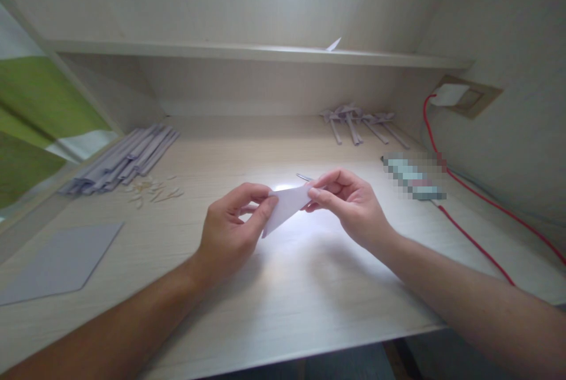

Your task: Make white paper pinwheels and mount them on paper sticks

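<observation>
head view: i hold a folded paper between both hands, white and tapering to an edge at its lower left, and it looks lifted clear of the bench, with a bright patch of light around it and soft shadows nearer me. my left hand is pinched narrow on the left end of the folded paper, thumb on the near side and fingers behind. my right hand is pinched just as narrow on its upper right end, thumb and forefinger meeting at the tip, the other fingers curled. just behind the folded paper, partly hidden by my right hand, lies a thin metal thing; i cannot tell what it is.

to the left of the folded paper and farther back is a heap of flattened paper strips, with small pale scraps between that heap and my work. well to its left and closer to me lies a flat grey-white sheet.

beyond the folded paper, to the right, paper pieces with rolled stems lie in a row. to its right is a phone-like device, blurred out, with a red cable at its near end. farther right and back of the folded paper, a white plug sits in a wall socket.
</observation>
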Motion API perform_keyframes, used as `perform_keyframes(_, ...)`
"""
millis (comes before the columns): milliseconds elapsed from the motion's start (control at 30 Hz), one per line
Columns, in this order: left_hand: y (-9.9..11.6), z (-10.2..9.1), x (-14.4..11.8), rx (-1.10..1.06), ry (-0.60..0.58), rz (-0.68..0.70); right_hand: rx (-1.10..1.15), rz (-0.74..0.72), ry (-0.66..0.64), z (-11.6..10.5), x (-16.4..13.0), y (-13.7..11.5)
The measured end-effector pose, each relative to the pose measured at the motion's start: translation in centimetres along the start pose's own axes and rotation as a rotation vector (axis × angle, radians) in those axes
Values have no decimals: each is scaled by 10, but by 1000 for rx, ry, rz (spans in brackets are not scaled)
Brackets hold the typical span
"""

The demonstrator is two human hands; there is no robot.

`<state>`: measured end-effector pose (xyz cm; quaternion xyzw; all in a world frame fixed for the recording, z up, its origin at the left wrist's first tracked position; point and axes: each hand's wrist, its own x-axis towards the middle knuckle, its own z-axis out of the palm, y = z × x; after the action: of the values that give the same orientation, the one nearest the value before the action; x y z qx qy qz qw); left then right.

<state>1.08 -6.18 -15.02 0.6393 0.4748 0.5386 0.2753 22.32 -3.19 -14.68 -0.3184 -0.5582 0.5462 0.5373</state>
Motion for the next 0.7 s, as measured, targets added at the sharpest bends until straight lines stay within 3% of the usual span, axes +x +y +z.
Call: perform_keyframes(700, -1, 1, 2, -53, -45, -60, -123, -115, 18, 1, -6, 7)
